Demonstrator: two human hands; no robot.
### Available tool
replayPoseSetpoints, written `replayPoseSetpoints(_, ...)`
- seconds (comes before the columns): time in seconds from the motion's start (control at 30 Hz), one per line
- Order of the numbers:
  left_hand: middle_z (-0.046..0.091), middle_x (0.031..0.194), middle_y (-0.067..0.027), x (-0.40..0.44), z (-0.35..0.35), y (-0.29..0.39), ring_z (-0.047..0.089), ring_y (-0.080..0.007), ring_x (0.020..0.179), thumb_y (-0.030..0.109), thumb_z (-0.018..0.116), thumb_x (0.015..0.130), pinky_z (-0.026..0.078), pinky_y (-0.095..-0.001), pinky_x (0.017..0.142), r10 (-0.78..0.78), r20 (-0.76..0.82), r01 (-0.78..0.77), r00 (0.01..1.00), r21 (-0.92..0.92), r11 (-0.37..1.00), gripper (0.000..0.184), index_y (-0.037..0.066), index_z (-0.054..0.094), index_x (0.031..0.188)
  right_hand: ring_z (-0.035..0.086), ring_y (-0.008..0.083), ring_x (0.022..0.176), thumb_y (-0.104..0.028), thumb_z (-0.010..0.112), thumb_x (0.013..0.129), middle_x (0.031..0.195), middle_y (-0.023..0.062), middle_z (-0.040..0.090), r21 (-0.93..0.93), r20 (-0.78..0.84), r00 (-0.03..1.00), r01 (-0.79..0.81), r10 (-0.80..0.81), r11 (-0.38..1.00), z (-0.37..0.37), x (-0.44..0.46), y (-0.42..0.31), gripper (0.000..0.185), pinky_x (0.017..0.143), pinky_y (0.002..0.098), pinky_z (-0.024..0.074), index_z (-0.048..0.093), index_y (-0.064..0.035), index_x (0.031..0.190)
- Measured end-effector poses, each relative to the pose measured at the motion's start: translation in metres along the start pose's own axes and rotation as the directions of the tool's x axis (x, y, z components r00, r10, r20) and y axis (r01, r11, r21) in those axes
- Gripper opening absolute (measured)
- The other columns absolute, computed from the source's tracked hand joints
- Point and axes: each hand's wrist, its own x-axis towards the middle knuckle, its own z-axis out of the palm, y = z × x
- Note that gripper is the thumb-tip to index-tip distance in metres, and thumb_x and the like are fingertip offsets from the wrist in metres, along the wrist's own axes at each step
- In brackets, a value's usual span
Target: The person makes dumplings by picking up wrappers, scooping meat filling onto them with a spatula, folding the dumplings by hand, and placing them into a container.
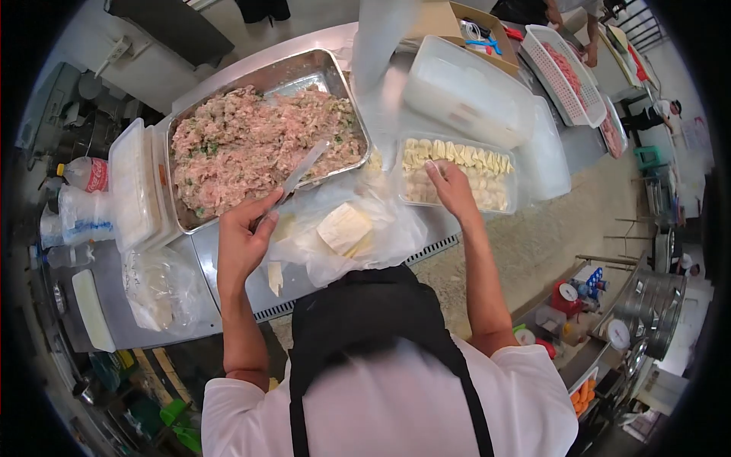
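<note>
My left hand (247,232) grips the handle of a flat spatula (306,165), its pale blade lying over the near edge of a steel tray (355,99) of minced meat with green bits (244,145). Over a clear plastic box (512,190) of folded wontons (457,154) is my right hand (454,189), thumb and fingers pressed together at the wonton rows. Whatever those fingertips hold is too small to make out. Between my hands, a stack of square dough wrappers (345,228) lies on an opened plastic bag (396,225).
Plastic containers (468,91) stand behind the wontons. Stacked lidded boxes (135,183), a bagged item (156,289) and a cola bottle (84,174) are on the left. A white basket of meat (563,76) sits far right, near another person's hand (591,55).
</note>
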Motion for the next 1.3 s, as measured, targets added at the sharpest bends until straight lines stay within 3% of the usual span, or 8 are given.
replayPoseSetpoints(0.07, 0.057, 0.073, -0.0032, 0.0, 0.004, -0.004, 0.044, -0.0096, 0.062, -0.002, 0.067, 0.083, 0.035, -0.0268, 0.056, 0.013, -0.015, -0.014, 1.0, -0.044, 0.999, 0.039, 0.005, 0.071, 0.121, 0.062, 0.0402, 0.093, -0.031, 0.063, 0.096, 0.094, 0.0258, 0.064, 0.027, 0.08, 0.995, -0.068, 0.066, 0.997, 0.008, 0.001, 0.008, 0.034, 0.083, 0.0458, 0.0474, 0.068, 0.0025, 0.093)
replayPoseSetpoints(0.33, 0.057, 0.072, -0.0035, -0.003, 0.0, -0.006, 0.044, -0.0096, 0.064, -0.003, 0.067, 0.083, 0.035, -0.0263, 0.057, 0.017, -0.014, -0.017, 1.0, -0.009, 1.0, 0.039, 0.006, 0.072, 0.12, 0.064, 0.0267, 0.078, -0.014, 0.083, 0.068, 0.091, 0.0143, 0.065, -0.033, -0.177, 0.98, 0.082, -0.086, 0.996, 0.045, 0.008, 0.001, 0.047, 0.073, 0.0366, 0.0529, 0.057, -0.0024, 0.105)
replayPoseSetpoints(0.63, 0.055, 0.072, -0.0026, -0.005, 0.001, -0.01, 0.042, -0.0096, 0.063, -0.003, 0.067, 0.082, 0.035, -0.0262, 0.057, -0.005, -0.017, 0.004, 1.0, -0.03, 1.0, 0.039, 0.006, 0.072, 0.12, 0.066, 0.0235, 0.074, -0.013, 0.087, 0.063, 0.08, 0.011, 0.066, -0.072, -0.17, 0.976, -0.154, 0.14, 0.986, 0.047, 0.011, -0.008, 0.045, 0.07, 0.0345, 0.0538, 0.056, -0.0028, 0.094)
replayPoseSetpoints(0.83, 0.07, 0.097, -0.0086, -0.005, -0.008, -0.005, 0.058, -0.0108, 0.079, -0.002, 0.065, 0.086, 0.047, -0.0252, 0.071, -0.074, -0.012, 0.074, 0.997, -0.027, 0.997, 0.04, 0.005, 0.068, 0.126, 0.067, 0.0323, 0.075, -0.013, 0.085, 0.067, 0.083, 0.0148, 0.067, -0.148, -0.269, 0.958, 0.056, -0.095, 0.987, 0.032, 0.001, -0.03, 0.038, 0.071, 0.0401, 0.0532, 0.062, -0.0023, 0.096)
replayPoseSetpoints(1.0, 0.071, 0.121, -0.0153, -0.006, -0.01, -0.01, 0.066, -0.0155, 0.104, 0.001, 0.063, 0.091, 0.05, -0.0277, 0.092, -0.149, 0.017, 0.149, 0.989, 0.046, 0.988, 0.04, 0.004, 0.064, 0.131, 0.067, 0.0316, 0.087, -0.011, 0.078, 0.077, 0.094, 0.0123, 0.068, 0.184, 0.1, 0.975, 0.176, -0.197, 0.967, 0.049, -0.036, -0.077, 0.019, 0.075, 0.039, 0.0536, 0.069, -0.0046, 0.092)
replayPoseSetpoints(1.07, 0.071, 0.12, -0.0152, -0.005, -0.001, -0.019, 0.067, -0.0163, 0.105, 0.003, 0.062, 0.093, 0.049, -0.0275, 0.093, -0.012, 0.003, 0.012, 1.0, 0.015, 1.0, 0.038, 0.004, 0.063, 0.131, 0.066, 0.0301, 0.09, -0.006, 0.077, 0.074, 0.093, 0.0104, 0.068, 0.259, 0.356, 0.753, 0.49, -0.554, 0.832, 0.077, -0.055, -0.08, 0.02, 0.075, 0.0391, 0.055, 0.069, -0.0048, 0.092)
replayPoseSetpoints(1.2, 0.072, 0.1, -0.0181, -0.004, -0.005, -0.013, 0.069, -0.024, 0.091, 0.002, 0.061, 0.091, 0.051, -0.0334, 0.08, -0.289, 0.009, 0.287, 0.957, 0.085, 0.954, 0.034, 0.005, 0.068, 0.125, 0.064, 0.0298, 0.091, -0.009, 0.074, 0.072, 0.09, 0.0084, 0.065, 0.068, 0.49, 0.679, 0.596, -0.547, 0.8, 0.114, -0.071, -0.07, 0.018, 0.074, 0.0417, 0.0543, 0.069, -0.0069, 0.089)
replayPoseSetpoints(1.3, 0.066, 0.087, -0.0182, 0.003, -0.017, -0.018, 0.067, -0.0326, 0.083, 0.0, 0.062, 0.086, 0.05, -0.0403, 0.073, -0.06, -0.072, 0.082, 0.996, 0.368, 0.926, 0.031, 0.006, 0.073, 0.114, 0.062, 0.0286, 0.09, -0.009, 0.071, 0.071, 0.089, 0.0066, 0.062, 0.083, 0.474, 0.698, 0.572, -0.537, 0.816, 0.118, -0.064, -0.066, 0.015, 0.072, 0.0423, 0.054, 0.069, -0.0079, 0.086)
